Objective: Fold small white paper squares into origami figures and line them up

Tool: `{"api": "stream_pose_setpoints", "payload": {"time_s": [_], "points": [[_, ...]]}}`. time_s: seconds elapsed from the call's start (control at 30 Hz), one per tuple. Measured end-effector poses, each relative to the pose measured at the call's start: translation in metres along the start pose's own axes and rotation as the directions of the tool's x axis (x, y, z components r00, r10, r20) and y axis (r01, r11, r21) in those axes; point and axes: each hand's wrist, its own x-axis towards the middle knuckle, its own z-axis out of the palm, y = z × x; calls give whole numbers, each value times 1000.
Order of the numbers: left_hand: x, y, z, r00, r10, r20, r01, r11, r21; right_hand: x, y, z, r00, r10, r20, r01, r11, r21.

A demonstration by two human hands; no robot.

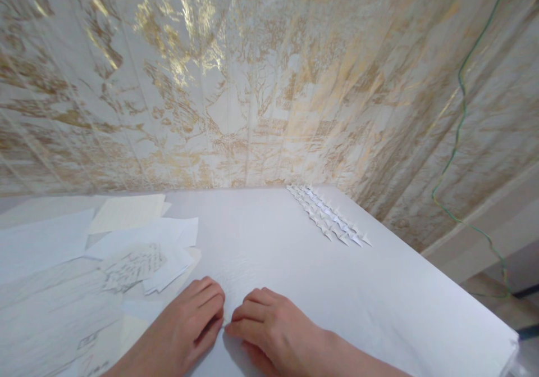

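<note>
My left hand [191,321] and my right hand [269,323] rest close together on the white table [379,298] near its front edge. Both have their fingers curled under and pressed down, fingertips almost meeting. Something small and white, likely a scrap of paper, lies pinched between them, but it is too hidden to name. Two rows of several small folded white paper pieces [328,217] lie at the far right of the table, well away from both hands.
Loose white paper sheets [143,236], one with handwriting [132,264], are spread over the left of the table. A cream and gold patterned wall [252,85] stands behind. A green cord [461,101] hangs at the right, beyond the table's right edge.
</note>
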Motion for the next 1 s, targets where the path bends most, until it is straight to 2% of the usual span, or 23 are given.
{"api": "stream_pose_setpoints", "payload": {"time_s": [0.2, 0.5, 0.67, 1.0], "points": [[1, 1, -2, 1000, 4, 7, -4, 1000, 2, 3, -2, 2, 1000, 12, 24, -12, 1000, -28], [-8, -4, 13, 999, -38, -16, 37, 998, -56, 2, -5, -9, 999, 44, 16, -45, 998, 49], [-7, -4, 10, 1000, -24, -12, 24, 999, -31, 3, -7, -7, 997, 75, 32, -76, 997, 27], [-2, -2, 4, 1000, -22, -10, 22, 999, -26, 1, -8, -9, 998, 58, 35, -60, 998, 34]]}}
